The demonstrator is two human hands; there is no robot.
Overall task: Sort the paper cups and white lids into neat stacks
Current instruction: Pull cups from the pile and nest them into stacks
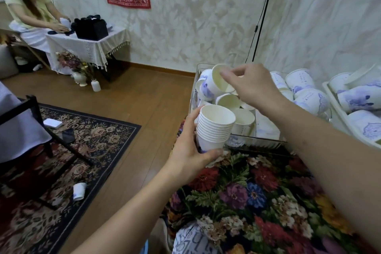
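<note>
Cups nested in a stack [214, 128] are sitting upright in the left hand [190, 150], whose fingers are wrapping round them beside the clear bin [194, 97]. Right hand [253, 86] is pinching a tilted single cup [219, 80] above the loose cups filling that bin.

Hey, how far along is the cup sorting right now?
Early on. Done: one nested stack of cups, held by the left hand. In hand: the right hand pinches a single cup over the clear bin. Left: loose cups in that bin, more in the white tray.
</note>
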